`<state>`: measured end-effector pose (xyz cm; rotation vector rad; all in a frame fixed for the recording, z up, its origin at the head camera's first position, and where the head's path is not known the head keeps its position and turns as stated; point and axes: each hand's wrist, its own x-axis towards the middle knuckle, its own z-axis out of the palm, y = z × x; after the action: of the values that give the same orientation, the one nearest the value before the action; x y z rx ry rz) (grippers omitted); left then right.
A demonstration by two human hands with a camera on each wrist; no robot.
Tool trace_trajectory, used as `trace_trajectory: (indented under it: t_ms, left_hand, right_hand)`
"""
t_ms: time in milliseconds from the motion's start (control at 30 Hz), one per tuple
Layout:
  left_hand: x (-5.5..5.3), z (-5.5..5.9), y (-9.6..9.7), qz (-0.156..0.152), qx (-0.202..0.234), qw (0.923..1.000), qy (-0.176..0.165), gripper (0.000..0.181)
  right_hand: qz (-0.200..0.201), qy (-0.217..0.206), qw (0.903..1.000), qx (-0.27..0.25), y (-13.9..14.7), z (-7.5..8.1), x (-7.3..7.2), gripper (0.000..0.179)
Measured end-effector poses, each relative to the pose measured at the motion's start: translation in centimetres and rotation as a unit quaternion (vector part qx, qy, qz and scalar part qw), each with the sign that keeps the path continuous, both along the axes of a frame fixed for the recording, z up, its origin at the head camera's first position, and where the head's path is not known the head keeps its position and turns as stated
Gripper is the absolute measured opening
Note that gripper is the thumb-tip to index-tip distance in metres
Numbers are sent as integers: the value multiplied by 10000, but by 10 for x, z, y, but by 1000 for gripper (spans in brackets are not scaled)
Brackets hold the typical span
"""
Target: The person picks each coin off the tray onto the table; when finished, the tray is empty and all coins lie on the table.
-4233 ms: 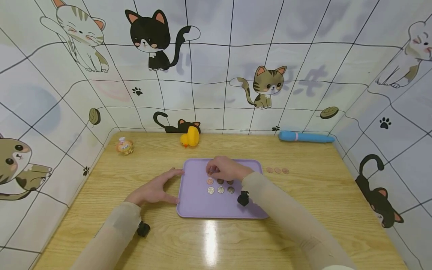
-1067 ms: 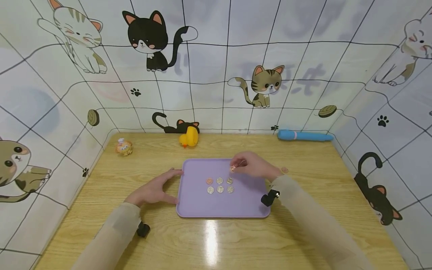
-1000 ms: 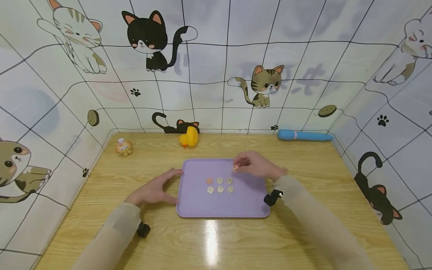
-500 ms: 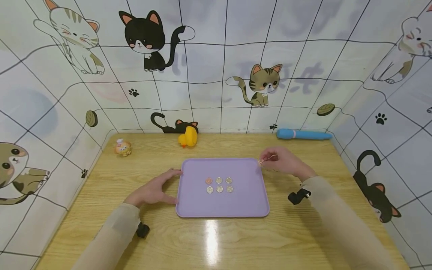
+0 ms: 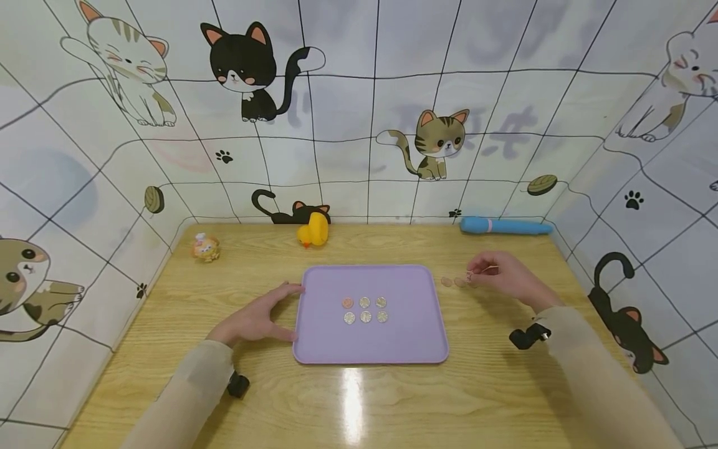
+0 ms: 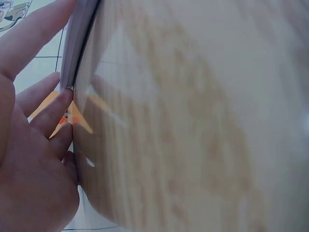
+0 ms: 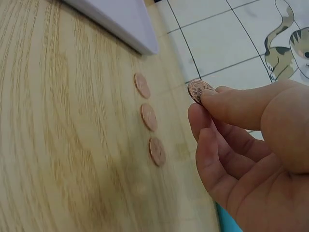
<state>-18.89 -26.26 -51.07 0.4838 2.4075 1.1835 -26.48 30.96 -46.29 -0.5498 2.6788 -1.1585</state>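
Note:
My right hand (image 5: 507,277) pinches a copper coin (image 7: 197,90) between thumb and fingertips, held above the table to the right of the tray. Beneath it, three more copper coins (image 7: 149,117) lie in a row on the wood; in the head view the hand partly covers that row. On the lilac tray (image 5: 370,346) sit a copper coin (image 5: 348,302) and several silver-coloured coins (image 5: 366,317), set in two rows. My left hand (image 5: 255,318), thumb and fingers spread, rests against the tray's left edge. In the left wrist view, its fingers (image 6: 53,113) reach the tray's side.
Along the back of the wooden table (image 5: 359,399) are a small figurine (image 5: 206,247) at left, a yellow rubber duck (image 5: 314,231), and a blue pen-shaped object (image 5: 505,226) at right. Cat-printed walls enclose the back and both sides.
My right hand has lifted a copper coin from the tray's upper area and carried it rightward, past the tray's edge, to above the coins on the table. The left hand stays put.

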Motion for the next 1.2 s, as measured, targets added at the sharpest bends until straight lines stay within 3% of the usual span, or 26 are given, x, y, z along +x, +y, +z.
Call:
trace_trajectory:
  t_ms: [333, 633, 1200]
  left_hand:
    - [1, 1, 2, 17, -16, 10000, -42, 103]
    - [0, -3, 0, 21, -74, 10000, 0, 102]
    - [2, 1, 1, 12, 46, 9999, 110, 102]
  right_hand:
    - [-194, 104, 9990, 377, 20, -6, 5, 12]
    - [-288, -70, 9983, 496, 37, -17, 3, 15]
    - [-286, -76, 9974, 657, 36, -26, 0, 14]
